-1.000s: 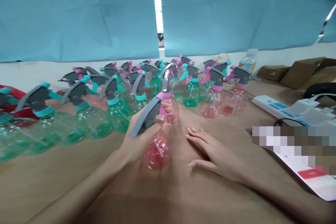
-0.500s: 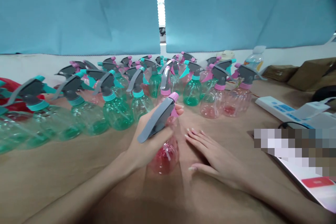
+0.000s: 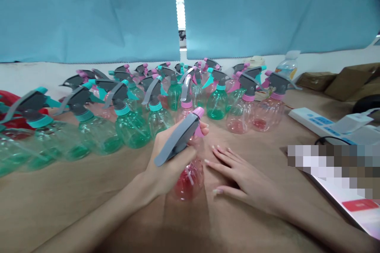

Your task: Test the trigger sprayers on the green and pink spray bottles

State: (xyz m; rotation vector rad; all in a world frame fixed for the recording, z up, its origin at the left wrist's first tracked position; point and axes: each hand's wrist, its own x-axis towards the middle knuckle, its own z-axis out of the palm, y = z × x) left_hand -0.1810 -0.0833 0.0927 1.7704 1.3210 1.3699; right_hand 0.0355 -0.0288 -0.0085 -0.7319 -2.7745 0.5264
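Note:
My left hand (image 3: 169,162) is closed around the neck of a pink spray bottle (image 3: 190,182) at the front middle of the table. Its grey and pink spray head sticks up above my fingers and slants toward the upper right; the neck is hidden by the hand. To the right of that bottle, my right hand (image 3: 237,174) lies palm down on the brown tabletop (image 3: 118,205), fingers spread and holding nothing. Just behind stand a green spray bottle (image 3: 160,118) and another pink spray bottle (image 3: 187,104).
Rows of green spray bottles (image 3: 132,128) and pink spray bottles (image 3: 240,116) fill the back and left. On the right are a white power strip (image 3: 314,124), a bright-screened device (image 3: 341,193) partly pixelated, and brown boxes (image 3: 347,81). A clear bottle (image 3: 287,65) stands behind.
The held spray bottle and my left hand have shifted very slightly right and down. The right hand's fingers have spread a little more; the view has moved slightly.

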